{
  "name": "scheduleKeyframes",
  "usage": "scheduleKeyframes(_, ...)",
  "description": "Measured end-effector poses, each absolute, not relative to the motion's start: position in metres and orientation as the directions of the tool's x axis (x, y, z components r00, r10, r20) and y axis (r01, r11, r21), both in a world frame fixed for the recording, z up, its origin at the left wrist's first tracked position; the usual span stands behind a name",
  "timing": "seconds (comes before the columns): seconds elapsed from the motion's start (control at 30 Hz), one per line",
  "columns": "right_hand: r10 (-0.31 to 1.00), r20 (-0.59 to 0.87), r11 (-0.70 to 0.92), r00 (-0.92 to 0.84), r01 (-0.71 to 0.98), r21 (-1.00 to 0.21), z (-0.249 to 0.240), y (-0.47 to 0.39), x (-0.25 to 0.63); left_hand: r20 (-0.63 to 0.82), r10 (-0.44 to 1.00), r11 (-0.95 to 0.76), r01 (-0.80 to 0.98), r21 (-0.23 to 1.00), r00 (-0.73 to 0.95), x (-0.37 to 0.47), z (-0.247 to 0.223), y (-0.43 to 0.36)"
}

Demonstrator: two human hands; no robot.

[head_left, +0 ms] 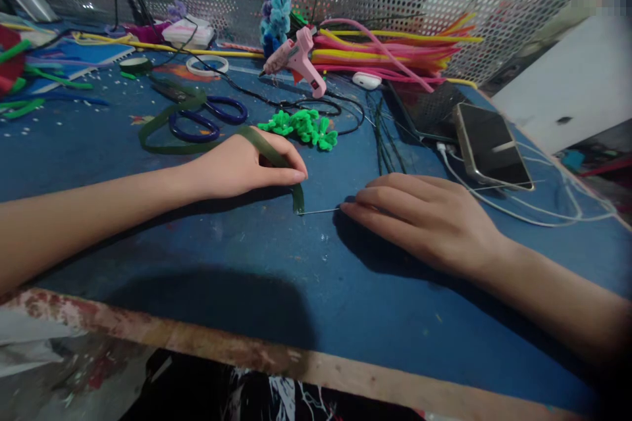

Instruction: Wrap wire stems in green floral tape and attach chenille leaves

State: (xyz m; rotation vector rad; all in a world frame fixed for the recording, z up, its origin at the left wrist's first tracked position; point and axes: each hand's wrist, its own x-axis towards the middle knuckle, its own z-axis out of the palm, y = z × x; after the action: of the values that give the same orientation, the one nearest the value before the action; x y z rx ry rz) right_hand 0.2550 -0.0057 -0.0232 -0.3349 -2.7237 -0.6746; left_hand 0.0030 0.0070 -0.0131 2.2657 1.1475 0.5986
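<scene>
My left hand [241,164] pinches a dark green ribbon [266,147] between thumb and fingers. The ribbon's short end hangs below the fingertips to the blue tabletop, and its long part loops back behind the hand over a pair of scissors [197,126] with dark blue handles. In my right hand [424,220], the fingers are closed on a thin wire [320,212]. One end of that wire meets the ribbon's end; the other seems to stick out behind the hand. Just past my left hand lie green fuzzy flowers [306,126].
A pink glue gun [299,59] stands at the back with its black cord curling across the table. Behind it are pipe cleaners [390,52] and a blue fuzzy flower bunch [276,13]. A phone [494,145] and white cable [533,218] lie right, near dark green stems [382,135].
</scene>
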Motion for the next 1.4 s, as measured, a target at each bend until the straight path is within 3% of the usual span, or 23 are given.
scheduleKeyframes(0.33,0.198,0.368,0.885,-0.908,0.327,0.332,-0.024,-0.006,0.256,0.167,0.836,-0.498,0.595,0.630,0.523,0.004,-0.012,0.006)
scheduleKeyframes(0.63,0.165,0.417,0.899,-0.894,0.310,0.310,-0.025,-0.003,0.257,0.177,0.836,-0.504,0.599,0.623,0.520,0.004,-0.012,0.005)
scheduleKeyframes(0.83,0.241,0.430,0.912,-0.870,0.354,0.207,-0.022,-0.006,0.253,0.208,0.821,-0.540,0.607,0.583,0.532,0.005,-0.013,0.003)
scheduleKeyframes(1.03,0.267,0.427,0.909,-0.864,0.373,0.187,-0.023,-0.007,0.249,0.242,0.836,-0.531,0.620,0.578,0.492,0.006,-0.012,0.002)
scheduleKeyframes(1.4,0.323,0.395,0.910,-0.860,0.397,0.120,-0.028,-0.005,0.248,0.211,0.906,-0.393,0.545,0.741,0.368,0.009,-0.013,0.000)
